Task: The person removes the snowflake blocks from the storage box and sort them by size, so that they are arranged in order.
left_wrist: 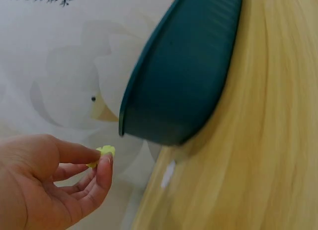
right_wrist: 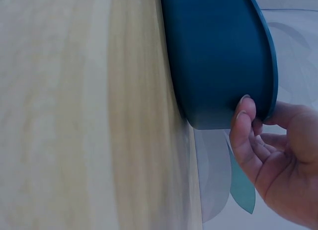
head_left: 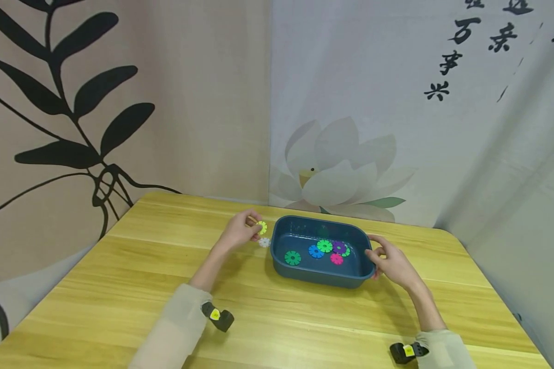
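left hand (head_left: pixel 240 229) pinches yellow disc (head_left: pixel 262 228), right hand (head_left: pixel 394 261) grips blue basin (head_left: pixel 320 278)

and nearest of all, two pale sleeves (head_left: pixel 177 318) over the wooden table (head_left: pixel 295 328), with black wrist devices (head_left: pixel 223 320) at the cuffs, each bearing a yellow label! on the left, thumb and fingers are nearly together, the yellow disc caught at their tips, up off the tabletop, just left of the basin. on the right, it's a grip on the rim at the basin's right end, fingertips against the outer wall.

look at the white disc (head_left: pixel 264 242), on the wood between left hand and basin! inside, a dark green disc (head_left: pixel 293 258) sits alone toward the left; then the cluster, a bright green disc (head_left: pixel 324 246) overlapping a blue disc (head_left: pixel 315 252), a purple disc (head_left: pixel 339 247) partly covering another green, a pink disc (head_left: pixel 336 259) just in front.

beyond the table, a pale backdrop (head_left: pixel 212 102): dark leaves (head_left: pixel 92 87) left, a big pale flower (head_left: pixel 346 174) behind the basin, black characters (head_left: pixel 465 31) high right.
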Demonstrator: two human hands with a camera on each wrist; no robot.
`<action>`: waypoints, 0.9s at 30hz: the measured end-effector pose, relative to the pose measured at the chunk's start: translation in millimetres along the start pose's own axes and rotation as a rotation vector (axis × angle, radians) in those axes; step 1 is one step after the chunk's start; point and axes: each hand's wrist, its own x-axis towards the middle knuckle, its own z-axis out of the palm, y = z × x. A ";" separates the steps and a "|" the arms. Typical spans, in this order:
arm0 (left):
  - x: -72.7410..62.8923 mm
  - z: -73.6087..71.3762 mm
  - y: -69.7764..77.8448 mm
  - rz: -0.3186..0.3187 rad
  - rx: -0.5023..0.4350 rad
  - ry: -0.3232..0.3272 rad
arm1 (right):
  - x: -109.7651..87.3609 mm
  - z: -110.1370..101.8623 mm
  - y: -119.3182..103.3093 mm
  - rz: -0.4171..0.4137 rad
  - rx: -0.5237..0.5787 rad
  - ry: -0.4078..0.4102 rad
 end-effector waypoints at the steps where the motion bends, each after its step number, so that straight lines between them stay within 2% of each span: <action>1: -0.2 -2.5 -2.9 0.000 0.011 -0.002 | 0.0 -0.1 0.1 0.001 0.001 0.000; 6: 0.1 -11.6 -15.6 -0.014 0.061 -0.004 | -0.2 -0.8 0.1 -0.002 0.003 -0.001; 11: 2.0 -15.1 -25.9 -0.065 0.094 -0.018 | -0.7 -1.0 0.4 -0.001 0.003 0.001; 18: 5.9 -14.9 -40.7 -0.126 0.094 -0.028 | -1.4 -0.4 1.0 -0.003 0.015 -0.001; 27: 9.5 -9.2 -45.2 -0.129 0.126 0.007 | -1.8 0.1 1.6 -0.008 0.015 -0.005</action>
